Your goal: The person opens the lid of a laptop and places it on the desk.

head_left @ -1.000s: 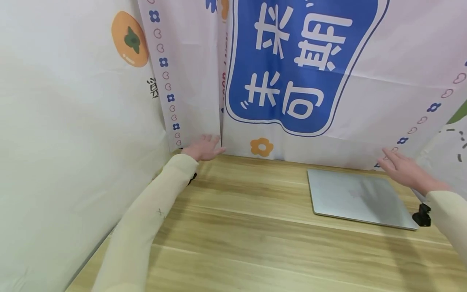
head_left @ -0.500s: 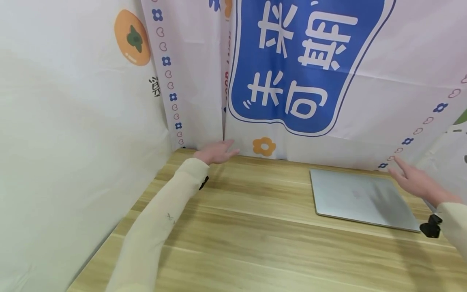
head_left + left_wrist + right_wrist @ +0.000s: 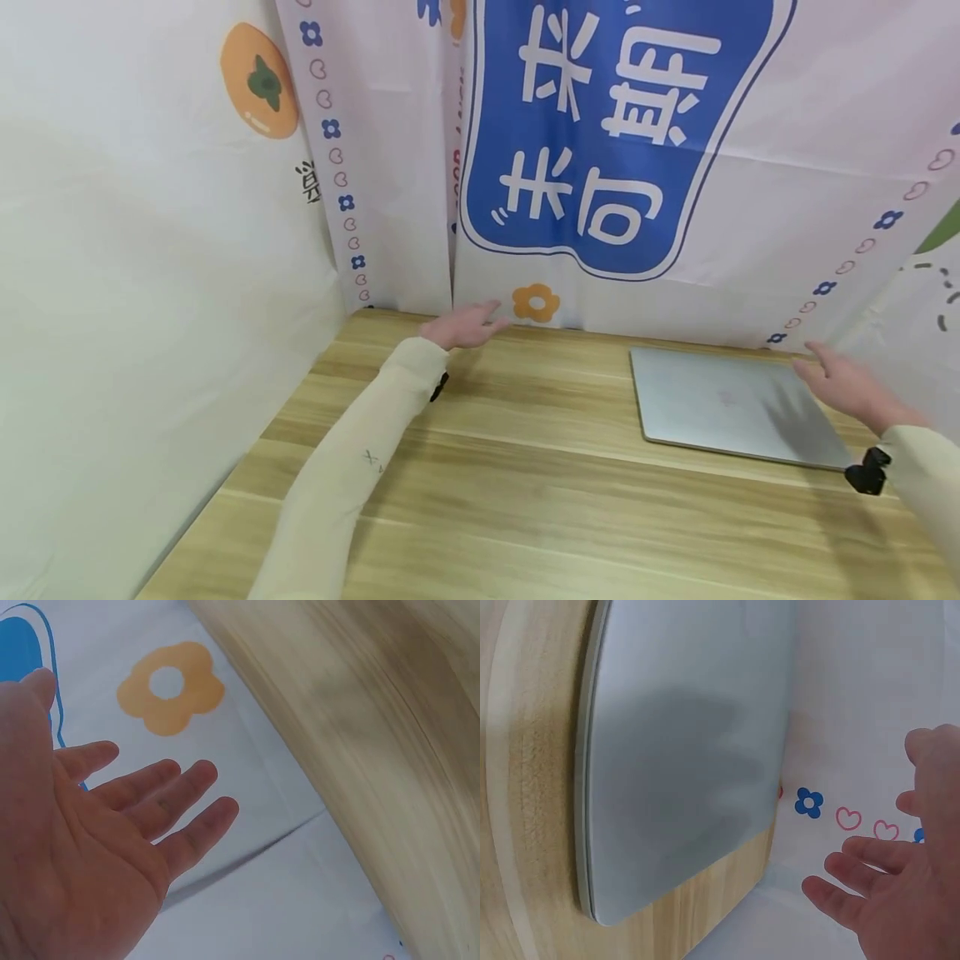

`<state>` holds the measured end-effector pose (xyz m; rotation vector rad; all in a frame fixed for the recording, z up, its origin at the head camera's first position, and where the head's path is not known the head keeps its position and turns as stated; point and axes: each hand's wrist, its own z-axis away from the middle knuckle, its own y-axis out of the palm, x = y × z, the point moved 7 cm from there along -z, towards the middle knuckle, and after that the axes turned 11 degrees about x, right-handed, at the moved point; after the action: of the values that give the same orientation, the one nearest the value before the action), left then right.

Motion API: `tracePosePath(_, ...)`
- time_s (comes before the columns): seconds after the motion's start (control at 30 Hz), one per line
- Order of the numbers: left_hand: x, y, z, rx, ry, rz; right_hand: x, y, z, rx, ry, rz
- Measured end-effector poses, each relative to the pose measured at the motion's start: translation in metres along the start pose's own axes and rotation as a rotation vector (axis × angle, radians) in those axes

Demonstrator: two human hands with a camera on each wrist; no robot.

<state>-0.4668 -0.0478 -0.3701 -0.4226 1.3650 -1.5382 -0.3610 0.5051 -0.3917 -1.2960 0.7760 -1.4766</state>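
Observation:
A closed silver laptop [image 3: 720, 408] lies flat on the wooden table [image 3: 525, 500], toward the back right. My right hand [image 3: 855, 390] hovers over its right side, fingers spread and holding nothing; its shadow falls on the lid. In the right wrist view the right hand [image 3: 900, 885] is apart from the laptop [image 3: 682, 765]. My left hand [image 3: 467, 325] reaches to the table's back edge, near the orange flower on the back sheet. The left wrist view shows the left hand [image 3: 112, 840] with fingers extended and nothing in it.
A white printed sheet [image 3: 795, 217] with a blue panel hangs behind the table. Another white sheet [image 3: 150, 292] with an orange fruit print closes off the left side. A further sheet [image 3: 922, 317] stands at the right.
My left hand has moved right along the back edge, from the corner toward the orange flower. The right hand has dropped slightly beside the laptop, which stays in place.

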Motion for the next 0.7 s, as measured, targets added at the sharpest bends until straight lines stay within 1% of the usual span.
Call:
tracePosePath(0.1,-0.006,0.002,-0.002,-0.004,0.013,0.003,-0.004,0.003,-0.003,-0.006,0.008,-0.002)
tracePosePath(0.23,-0.015,0.005,-0.009,-0.019,0.054,0.021,-0.011,0.005,-0.004,-0.007,0.023,-0.012)
tracePosePath(0.37,-0.020,0.013,-0.015,-0.011,0.058,0.030,-0.014,0.006,-0.005,-0.001,0.026,0.010)
tracePosePath(0.5,-0.024,0.023,-0.019,0.010,0.045,0.053,-0.016,0.008,-0.004,0.010,0.036,0.028)
tracePosePath(0.6,-0.027,0.028,-0.021,0.005,0.049,0.064,-0.019,0.010,-0.005,0.020,0.046,0.031)
tracePosePath(0.7,-0.033,0.030,-0.023,-0.014,0.073,0.058,-0.021,0.011,-0.006,0.018,0.047,0.027)
